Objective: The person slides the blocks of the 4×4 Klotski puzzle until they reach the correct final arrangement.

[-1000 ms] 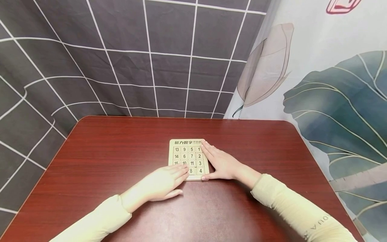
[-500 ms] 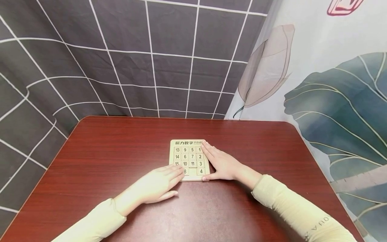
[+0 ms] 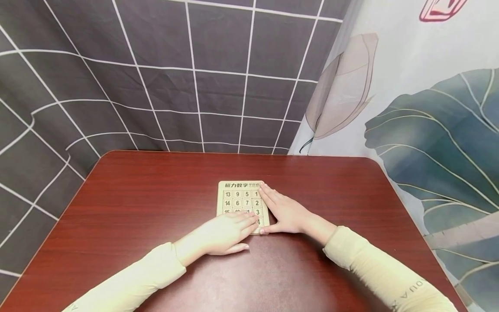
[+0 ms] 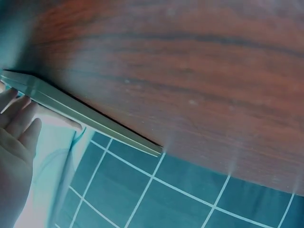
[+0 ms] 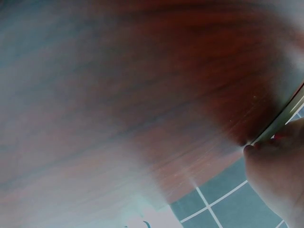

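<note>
A pale number sliding puzzle (image 3: 242,203) lies flat on the dark red table, its upper rows of numbered tiles showing. My left hand (image 3: 226,234) reaches over the bottom row with straight fingers touching the tiles there; most of that row and part of the row above are hidden. The right hand (image 3: 288,213) steadies the board's right side, straight fingers along the upper right edge and thumb at the lower right corner. In the left wrist view the puzzle's side (image 4: 90,114) shows beyond the left fingers. The right wrist view shows the right hand (image 5: 280,171) against the board's edge (image 5: 285,116).
The red wooden table (image 3: 156,186) extends around the puzzle on all sides. Behind it hangs a dark grey curtain (image 3: 218,91) with white grid lines. A white curtain (image 3: 405,56) with large leaf prints hangs at the right.
The 8 tile slid one place left, leaving a gap beside the 4 half a second ago. Since then my left hand has moved right across the bottom row. The right hand has stayed put.
</note>
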`<state>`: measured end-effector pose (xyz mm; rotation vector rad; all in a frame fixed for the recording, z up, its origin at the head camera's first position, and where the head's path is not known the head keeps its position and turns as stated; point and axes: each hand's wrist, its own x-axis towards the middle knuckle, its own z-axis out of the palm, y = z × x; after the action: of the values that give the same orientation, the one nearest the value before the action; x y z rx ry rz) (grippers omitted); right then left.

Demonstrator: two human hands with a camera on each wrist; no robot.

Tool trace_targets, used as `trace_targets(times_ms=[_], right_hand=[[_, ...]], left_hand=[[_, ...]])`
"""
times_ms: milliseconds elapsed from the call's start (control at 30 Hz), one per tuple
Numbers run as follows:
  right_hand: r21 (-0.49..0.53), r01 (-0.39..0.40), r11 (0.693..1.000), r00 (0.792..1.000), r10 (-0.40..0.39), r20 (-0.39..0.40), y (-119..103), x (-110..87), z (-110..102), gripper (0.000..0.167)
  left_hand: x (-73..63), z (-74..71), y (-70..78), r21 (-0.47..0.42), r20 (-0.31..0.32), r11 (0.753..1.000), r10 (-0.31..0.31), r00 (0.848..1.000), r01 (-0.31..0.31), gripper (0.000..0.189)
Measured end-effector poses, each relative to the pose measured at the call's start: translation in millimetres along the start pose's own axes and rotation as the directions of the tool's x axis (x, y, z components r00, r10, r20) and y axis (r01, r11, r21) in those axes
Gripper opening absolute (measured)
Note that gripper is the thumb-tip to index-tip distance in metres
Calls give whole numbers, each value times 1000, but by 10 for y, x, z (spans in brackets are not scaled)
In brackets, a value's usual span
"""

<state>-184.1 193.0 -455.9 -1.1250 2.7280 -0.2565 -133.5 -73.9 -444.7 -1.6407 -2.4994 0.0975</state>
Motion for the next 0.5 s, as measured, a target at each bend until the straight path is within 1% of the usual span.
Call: trace_targets(times_ms=[167, 367, 500], right_hand=[[-5, 7, 1000, 1000, -7, -7, -10, 8, -18, 118], [1, 7, 1000, 1000, -7, -10, -13, 6, -13, 118], [-4, 7, 1000, 1000, -7, -7, -8, 7, -3, 118]], left_hand=[[-47, 35, -11, -7, -9, 1000, -1, 1000, 1, 61], [-161, 84, -30, 6, -34, 1000, -1, 999, 1, 62], [-246, 86, -47, 9, -37, 1000, -10, 999, 10, 62]])
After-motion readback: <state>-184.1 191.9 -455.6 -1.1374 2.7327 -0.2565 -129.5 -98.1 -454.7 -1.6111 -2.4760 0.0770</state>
